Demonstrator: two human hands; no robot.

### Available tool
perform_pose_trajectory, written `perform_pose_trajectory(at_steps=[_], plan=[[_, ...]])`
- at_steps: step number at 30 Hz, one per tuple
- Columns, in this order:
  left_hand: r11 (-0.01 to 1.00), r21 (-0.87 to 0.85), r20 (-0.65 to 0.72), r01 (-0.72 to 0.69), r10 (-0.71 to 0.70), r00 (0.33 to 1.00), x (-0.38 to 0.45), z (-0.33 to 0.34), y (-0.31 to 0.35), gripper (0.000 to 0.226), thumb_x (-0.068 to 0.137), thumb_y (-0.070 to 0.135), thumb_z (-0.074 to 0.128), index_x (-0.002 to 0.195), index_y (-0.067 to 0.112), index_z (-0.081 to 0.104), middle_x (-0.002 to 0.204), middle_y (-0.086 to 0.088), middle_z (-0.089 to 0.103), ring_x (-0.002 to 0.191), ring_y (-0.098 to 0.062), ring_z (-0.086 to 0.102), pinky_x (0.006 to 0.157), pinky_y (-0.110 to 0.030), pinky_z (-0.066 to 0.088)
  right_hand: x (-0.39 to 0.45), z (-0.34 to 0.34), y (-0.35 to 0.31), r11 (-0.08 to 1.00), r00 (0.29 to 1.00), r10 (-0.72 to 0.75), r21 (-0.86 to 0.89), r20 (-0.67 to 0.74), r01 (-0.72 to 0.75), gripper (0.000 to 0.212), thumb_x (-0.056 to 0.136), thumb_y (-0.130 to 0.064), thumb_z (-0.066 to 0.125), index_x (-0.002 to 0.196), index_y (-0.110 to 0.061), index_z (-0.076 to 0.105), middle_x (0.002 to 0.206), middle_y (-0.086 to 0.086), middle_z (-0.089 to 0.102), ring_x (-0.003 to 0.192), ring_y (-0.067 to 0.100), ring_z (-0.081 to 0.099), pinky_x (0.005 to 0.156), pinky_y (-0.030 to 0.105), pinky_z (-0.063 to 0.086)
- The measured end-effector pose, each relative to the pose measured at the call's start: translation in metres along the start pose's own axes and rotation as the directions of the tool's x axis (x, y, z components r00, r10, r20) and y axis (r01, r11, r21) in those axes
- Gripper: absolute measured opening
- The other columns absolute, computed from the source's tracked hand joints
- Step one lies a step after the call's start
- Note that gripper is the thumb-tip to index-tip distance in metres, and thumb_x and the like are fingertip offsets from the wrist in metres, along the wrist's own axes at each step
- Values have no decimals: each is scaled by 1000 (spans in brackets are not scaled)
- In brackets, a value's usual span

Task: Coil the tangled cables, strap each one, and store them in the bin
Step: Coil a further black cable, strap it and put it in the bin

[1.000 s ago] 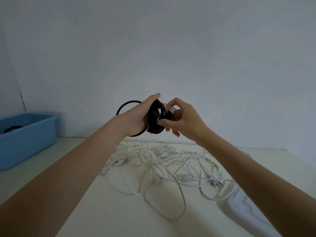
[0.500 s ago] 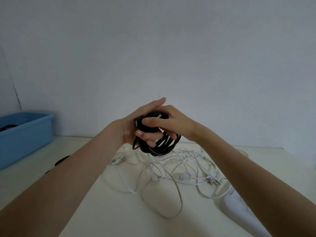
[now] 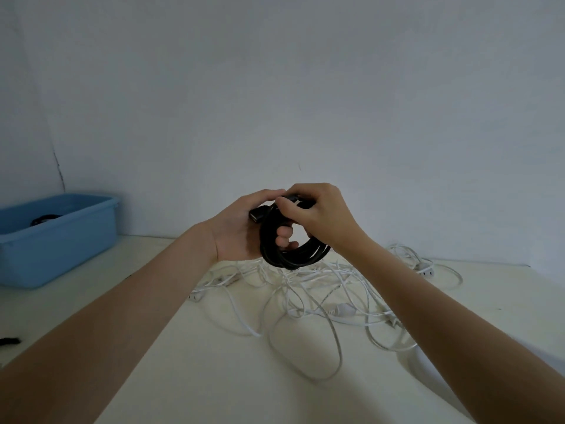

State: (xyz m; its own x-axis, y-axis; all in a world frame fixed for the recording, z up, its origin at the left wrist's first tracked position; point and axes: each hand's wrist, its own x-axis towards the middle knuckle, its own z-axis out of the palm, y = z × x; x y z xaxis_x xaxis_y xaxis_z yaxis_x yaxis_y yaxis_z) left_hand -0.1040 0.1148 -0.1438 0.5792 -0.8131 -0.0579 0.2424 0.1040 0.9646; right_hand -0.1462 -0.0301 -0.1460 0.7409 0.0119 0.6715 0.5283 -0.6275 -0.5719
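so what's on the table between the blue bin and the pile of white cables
In the head view, only the person's left forearm crosses over that stretch between the blue bin and the white cables; the table showing there is bare.

Counts on and above the desk (image 3: 214, 377)

Two hands: left hand (image 3: 241, 231) and right hand (image 3: 318, 215). One black coiled cable (image 3: 293, 255), one blue bin (image 3: 58, 240). The tangle of white cables (image 3: 321, 301) cannot be counted strand by strand.
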Motion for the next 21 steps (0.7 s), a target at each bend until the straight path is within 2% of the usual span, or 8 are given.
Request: perform_pose_trajectory(at_steps=[2,6,10,12,14,17,19,21], plan=[[992,-94,-86,-81,73,994,-3,1,-6,30,86,36,50,81,11,66,51,-2,47,54,-18,49,89,-33,46,3,8,1,1000,999,16,0,-36,-16,17,84,-19,64,73,-8,70,53,-5,57,48,5,50,53,15,37],[920,-207,-356,-333,246,901,2,6,-15,23,93,28,47,89,12,63,52,1,55,40,-7,43,59,-23,53,12,27,1,998,966,64,2,-251,-65,20,83,-21,63,72,-6,70,64,1,67,62,11,58,59,16,40],[879,-261,-534,-400,213,818,8,-1,-13,30,90,41,51,82,13,60,52,3,56,38,-5,45,49,-16,47,16,50,-2,996,925,58,-45,-376,-81,21,84,-26,58,79,-8,68,73,3,68,70,17,61,65,25,45],[903,-268,-549,-335,143,823,5,-8,-8,36,88,48,54,78,13,57,49,1,51,39,-8,46,47,-17,46,14,56,0,997,947,-3,-71,-323,-21,20,84,-24,54,82,-9,67,74,3,67,69,16,60,64,27,46],[969,-147,-510,-197,96,855,-1,-13,-4,42,88,52,53,75,11,55,45,0,46,38,-11,45,49,-20,47,11,52,2,998,979,-53,-44,-198,45,18,83,-20,53,77,-9,66,68,1,65,62,12,56,61,25,43],[997,45,-471,-66,79,878,-8,-20,-1,45,89,49,53,69,9,54,45,-2,44,38,-15,46,46,-22,48,8,46,0,991,991,-131,-29,-41,130,32,78,-39,54,74,-9,65,63,-2,62,60,10,54,60,21,41],[996,10,-443,-88,83,893,-9,-19,1,33,92,35,49,70,11,55,53,-3,48,39,-14,49,45,-20,48,8,44,-2,983,986,-167,-70,14,167,37,74,-48,63,78,-11,63,67,-2,63,63,10,56,62,20,42],[989,-80,-427,-124,78,901,-7,-18,1,33,90,18,43,62,12,59,57,-3,51,40,-13,52,44,-18,49,7,43,-2,987,990,-143,-67,19,144,33,75,-40,73,83,-10,63,73,0,65,70,14,60,67,24,46]])
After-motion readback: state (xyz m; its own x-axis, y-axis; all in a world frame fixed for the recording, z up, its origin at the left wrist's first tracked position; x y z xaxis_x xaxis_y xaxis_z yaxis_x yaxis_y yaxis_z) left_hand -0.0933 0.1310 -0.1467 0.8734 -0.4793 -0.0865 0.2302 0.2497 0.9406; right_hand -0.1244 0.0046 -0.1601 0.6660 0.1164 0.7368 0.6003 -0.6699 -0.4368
